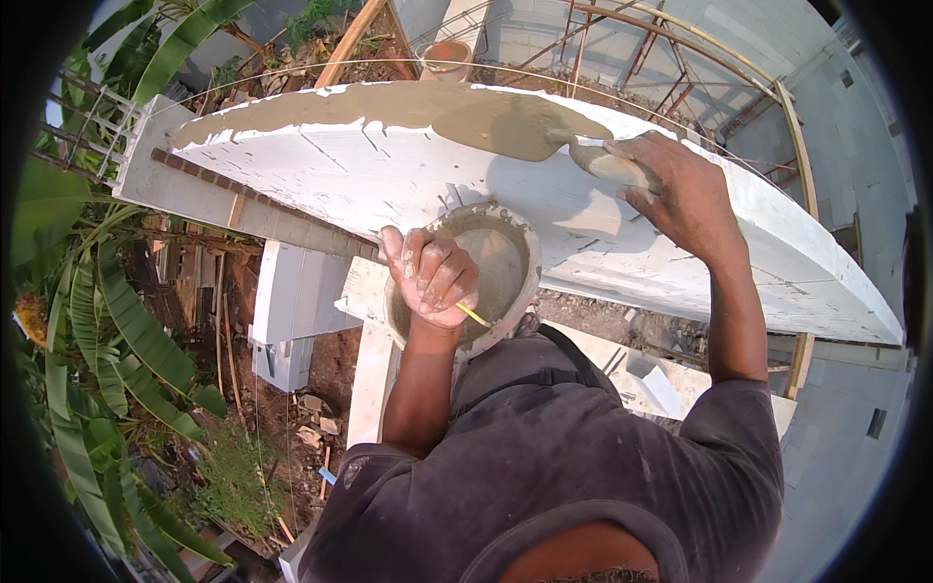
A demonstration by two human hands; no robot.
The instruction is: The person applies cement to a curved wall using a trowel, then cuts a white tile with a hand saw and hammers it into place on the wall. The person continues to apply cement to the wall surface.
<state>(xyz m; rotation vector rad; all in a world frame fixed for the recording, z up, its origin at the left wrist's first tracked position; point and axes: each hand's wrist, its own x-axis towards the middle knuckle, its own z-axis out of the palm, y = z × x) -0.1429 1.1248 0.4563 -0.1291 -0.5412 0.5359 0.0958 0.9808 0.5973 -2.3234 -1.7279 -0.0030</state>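
Note:
My right hand [675, 189] is closed round the handle of a trowel [515, 128]. Wet grey mortar coats its blade, which lies against the top of a white block wall [418, 175]. A band of mortar [321, 109] covers the wall's top from the blade to the left end. In front of my waist is a mortar-crusted bucket [530, 257] with grey mortar on its inside. My left hand [432, 272], dusted with mortar, makes a fist over the bucket's left side, gripping its handle; a thin yellow piece shows below the fist.
A taut string [379, 62] runs along the wall's far side. Beyond it stand an orange bucket [447, 60] and rusty metal scaffolding [671, 49]. White blocks [296, 291] sit lower left, near banana leaves [146, 330]. Pale boards [583, 340] lie below me.

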